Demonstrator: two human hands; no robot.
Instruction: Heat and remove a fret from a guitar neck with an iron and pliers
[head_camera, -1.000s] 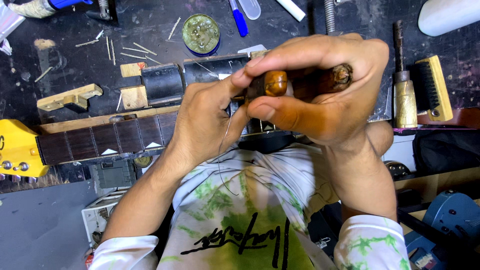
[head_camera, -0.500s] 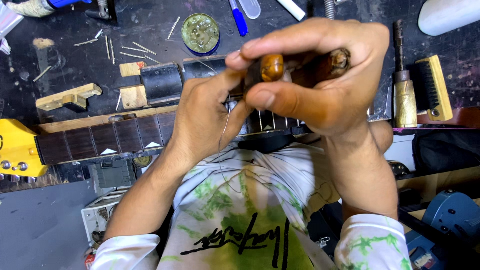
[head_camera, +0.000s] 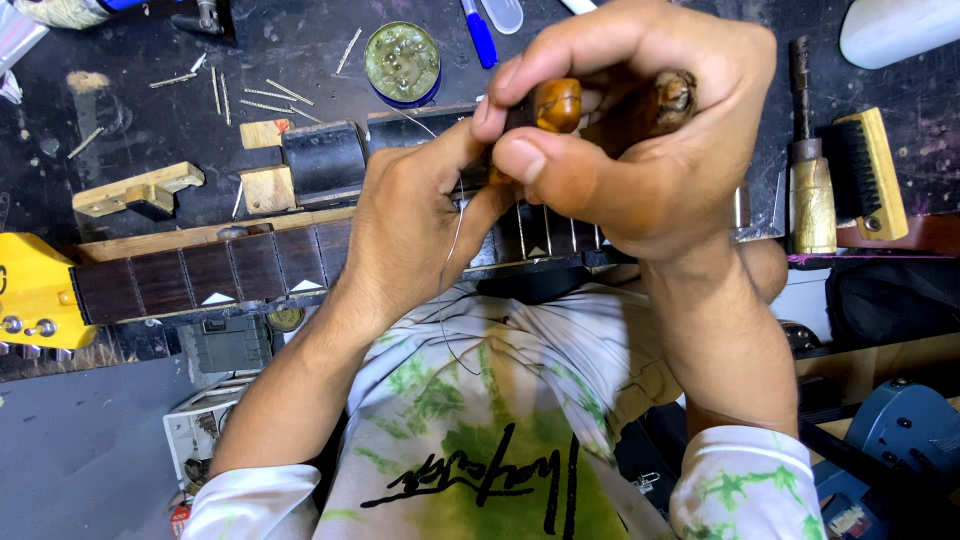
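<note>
A guitar neck (head_camera: 220, 270) with a dark fretboard and a yellow headstock (head_camera: 30, 290) lies across the dark workbench (head_camera: 300, 50) in front of me. My right hand (head_camera: 640, 140) is wrapped around a brown wooden-handled tool (head_camera: 550, 105), its rounded ends showing between my fingers, above the frets (head_camera: 545, 235). My left hand (head_camera: 420, 210) rests on the neck with its fingertips against the tool. A thin wire (head_camera: 455, 250) hangs down from between the hands toward my shirt.
On the bench lie several loose metal fret pieces (head_camera: 255, 95), a round tin (head_camera: 402, 60), wooden blocks (head_camera: 265, 190), a black block (head_camera: 325, 160), a blue pen (head_camera: 480, 30), a wooden-handled tool (head_camera: 810, 190) and a brush (head_camera: 870, 170). A dark bag (head_camera: 890, 290) sits at right.
Both hands have risen slightly toward the far side of the bench with the tool. The right hand has turned a little around the handle.
</note>
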